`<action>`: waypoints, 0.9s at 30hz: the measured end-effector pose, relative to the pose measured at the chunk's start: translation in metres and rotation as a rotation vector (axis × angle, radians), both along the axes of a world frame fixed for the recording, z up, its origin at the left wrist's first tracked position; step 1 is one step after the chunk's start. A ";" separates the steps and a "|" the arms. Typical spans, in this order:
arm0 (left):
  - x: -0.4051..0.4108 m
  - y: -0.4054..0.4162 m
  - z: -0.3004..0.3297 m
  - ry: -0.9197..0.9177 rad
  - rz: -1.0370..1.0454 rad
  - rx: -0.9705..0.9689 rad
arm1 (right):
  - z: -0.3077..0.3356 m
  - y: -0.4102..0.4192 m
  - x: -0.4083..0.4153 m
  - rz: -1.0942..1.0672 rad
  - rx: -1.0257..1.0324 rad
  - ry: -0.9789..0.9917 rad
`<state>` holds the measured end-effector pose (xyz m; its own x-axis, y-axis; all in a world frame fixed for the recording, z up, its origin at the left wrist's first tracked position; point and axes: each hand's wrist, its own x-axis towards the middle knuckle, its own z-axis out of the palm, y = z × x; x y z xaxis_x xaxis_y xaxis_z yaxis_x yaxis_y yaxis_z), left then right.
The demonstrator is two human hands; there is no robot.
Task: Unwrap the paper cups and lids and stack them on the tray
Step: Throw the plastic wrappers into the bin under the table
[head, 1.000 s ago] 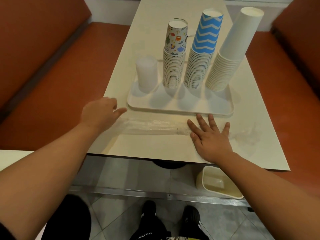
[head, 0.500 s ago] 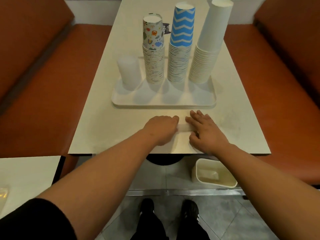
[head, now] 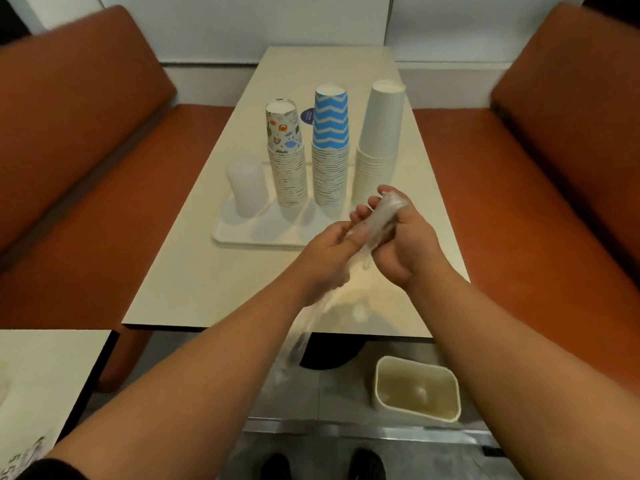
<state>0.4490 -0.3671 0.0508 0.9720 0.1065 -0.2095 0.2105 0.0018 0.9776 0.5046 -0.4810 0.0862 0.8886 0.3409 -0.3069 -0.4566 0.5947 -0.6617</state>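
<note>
On the white tray [head: 242, 233] stand three upside-down cup stacks: patterned cups [head: 285, 157], blue zigzag cups [head: 330, 147] and plain white cups [head: 379, 140]. A short stack of translucent lids [head: 246, 187] stands at the tray's left end. Both hands are raised above the table in front of the tray. My right hand [head: 403, 242] grips the bunched top of a clear plastic wrapper [head: 382, 216]. My left hand [head: 329, 256] holds the wrapper lower down, and its loose tail hangs past the table edge.
The cream table [head: 214, 271] sits between two orange bench seats [head: 86, 188]. A cream bin [head: 417, 393] stands on the floor under the table's near edge, right of centre. A second table corner [head: 45, 368] is at lower left. My shoes show at the bottom.
The wrapper lay flat on the table under both hands. Now both hands have lifted it off the table and bunched it between them.
</note>
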 end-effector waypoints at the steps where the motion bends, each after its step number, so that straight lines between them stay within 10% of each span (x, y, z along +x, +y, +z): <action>1: -0.001 -0.001 0.004 -0.025 -0.011 0.022 | 0.006 -0.001 0.000 0.019 0.075 0.036; 6: -0.013 0.011 0.030 -0.071 -0.029 0.170 | 0.023 -0.005 -0.005 0.012 -0.105 -0.079; 13: -0.036 0.049 0.063 0.023 -0.199 0.401 | 0.019 0.006 -0.047 0.340 -1.566 -1.639; 19: -0.064 0.080 0.070 -0.074 -0.110 0.370 | 0.023 0.018 -0.055 0.235 -1.682 -1.320; 27: -0.090 0.048 0.060 -0.181 0.029 0.259 | 0.055 0.042 -0.101 0.105 -0.310 -0.269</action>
